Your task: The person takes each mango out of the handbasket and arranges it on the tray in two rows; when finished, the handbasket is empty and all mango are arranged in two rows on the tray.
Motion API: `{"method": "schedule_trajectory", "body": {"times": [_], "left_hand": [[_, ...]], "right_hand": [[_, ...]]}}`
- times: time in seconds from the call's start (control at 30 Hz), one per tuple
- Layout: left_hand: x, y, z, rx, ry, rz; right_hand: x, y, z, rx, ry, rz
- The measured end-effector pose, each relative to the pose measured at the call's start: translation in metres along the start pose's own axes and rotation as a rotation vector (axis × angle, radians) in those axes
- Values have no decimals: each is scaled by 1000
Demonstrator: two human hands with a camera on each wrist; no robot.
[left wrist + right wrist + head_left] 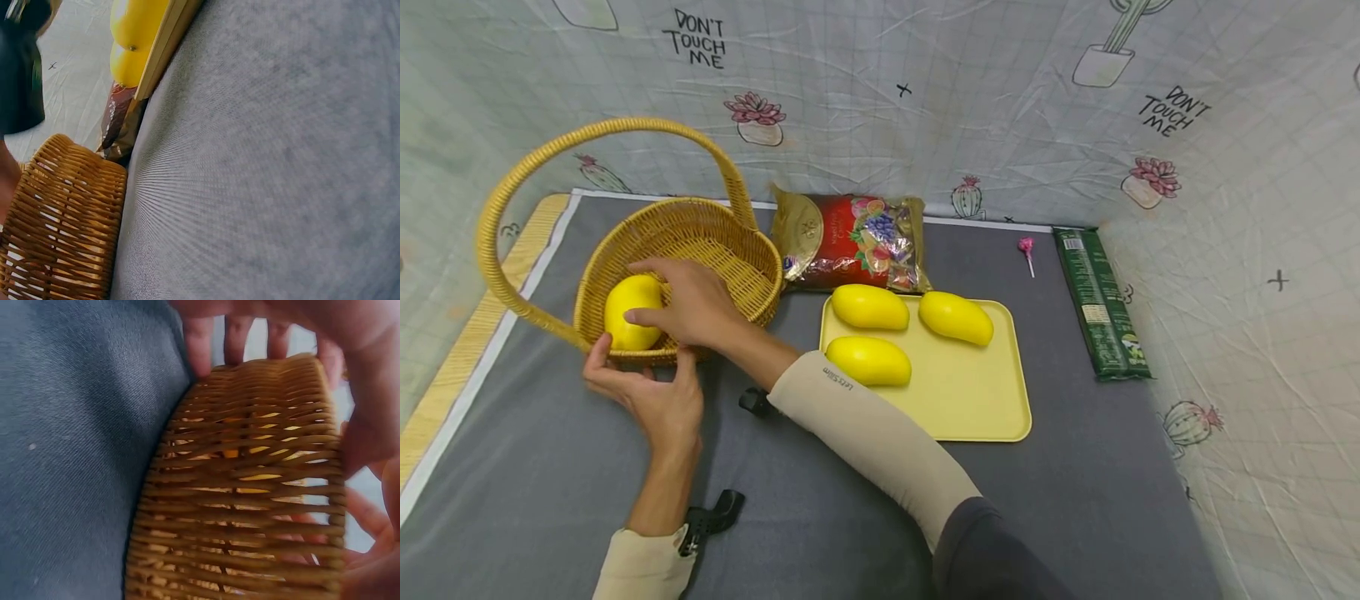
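Note:
A yellow mango (pixel 631 312) lies in the near left part of a woven basket (pixel 722 271) with a tall arched handle. My right hand (pixel 688 304) reaches into the basket, its thumb on the mango and its fingers curved over the far side. At the near rim my left hand (pixel 658 400) holds the basket, thumb and fingers spread along the wall. In the right wrist view, fingers (pixel 237 337) press against the woven wall (pixel 244 487), and yellow shows through the gaps. The left wrist view has the basket wall (pixel 69 219) at lower left.
Three more mangoes (pixel 868 361) lie on a pale yellow tray (pixel 970 400) right of the basket. Behind stands a red and gold candy bag (pixel 857 242). Farther right are a pink lollipop (pixel 1026 246) and a green packet (pixel 1101 304). A printed cloth (pixel 865 142) hangs behind the grey table.

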State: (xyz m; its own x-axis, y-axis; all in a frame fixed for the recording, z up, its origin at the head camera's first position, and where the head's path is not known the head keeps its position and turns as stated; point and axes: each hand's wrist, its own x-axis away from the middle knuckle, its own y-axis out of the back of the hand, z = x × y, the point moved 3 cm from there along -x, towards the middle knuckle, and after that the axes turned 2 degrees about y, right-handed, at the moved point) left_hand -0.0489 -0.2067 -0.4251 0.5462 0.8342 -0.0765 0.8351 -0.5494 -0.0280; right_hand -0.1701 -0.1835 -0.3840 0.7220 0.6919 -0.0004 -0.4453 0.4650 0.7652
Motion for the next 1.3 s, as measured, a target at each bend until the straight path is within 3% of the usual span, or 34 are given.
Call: {"method": "schedule_trajectory", "body": {"times": [0.37,0.67,0.93,1.3], "left_hand": [[0,1,-5,-2,1,18],[0,2,-4,3,5,21],[0,1,-4,0,12,12],[0,0,-2,4,23,0]], "right_hand": [[-25,-22,6,37,-127,91],[-29,-26,8,82,-140,124],[-23,-16,6,64,-92,84],[7,19,2,32,21,-3]]}}
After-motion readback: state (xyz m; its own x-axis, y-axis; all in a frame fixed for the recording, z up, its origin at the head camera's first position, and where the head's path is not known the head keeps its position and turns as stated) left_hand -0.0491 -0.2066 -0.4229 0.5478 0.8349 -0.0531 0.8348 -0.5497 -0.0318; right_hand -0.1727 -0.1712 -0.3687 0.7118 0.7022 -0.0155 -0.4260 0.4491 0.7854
